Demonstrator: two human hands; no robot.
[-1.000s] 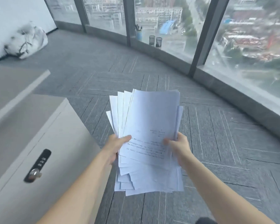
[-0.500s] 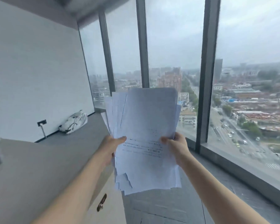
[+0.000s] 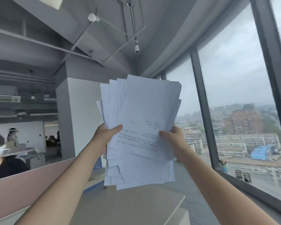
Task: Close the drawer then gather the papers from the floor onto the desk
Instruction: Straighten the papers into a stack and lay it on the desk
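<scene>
A loose, uneven stack of white printed papers (image 3: 141, 127) hangs upright in front of me at chest height. My left hand (image 3: 106, 135) grips its left edge with the thumb on the top sheet. My right hand (image 3: 173, 140) grips the right edge the same way. Below the stack lies the beige desk top (image 3: 136, 207), a short gap under the papers' lower edge. The drawer and the floor under the desk are out of sight.
A pink partition (image 3: 23, 189) runs along the desk's left side, with a seated person (image 3: 0, 159) behind it. A white column (image 3: 78, 120) stands behind the papers. Tall windows (image 3: 234, 95) fill the right, with two mesh cups (image 3: 242, 175) on the sill.
My view has swung up and leftward from the floor and cabinet to the desk and office. Both hands have kept the same hold on the papers, now above the desk top.
</scene>
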